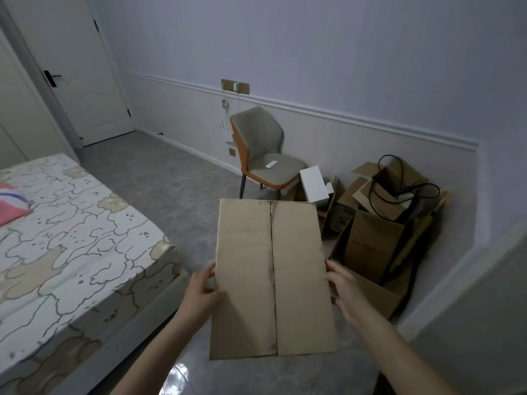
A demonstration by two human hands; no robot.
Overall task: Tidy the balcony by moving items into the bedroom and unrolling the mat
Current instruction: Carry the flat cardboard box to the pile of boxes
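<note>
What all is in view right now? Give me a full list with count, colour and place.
cardboard box: one, brown, flaps shut, held up in the centre foreground
open cardboard boxes: several, brown, piled in the right corner by the wall
white box: one, white, left edge of the pile beside the chair
black cable: one, black, looped on top of the pile
chair: one, grey with orange shell, against the far wall
small white object: one, on the chair seat, too small to identify
bed: one, white and beige patterned sheet, left
door: one, white, far left, shut
left hand: grips the box's left edge
right hand: grips the box's right edge
</note>
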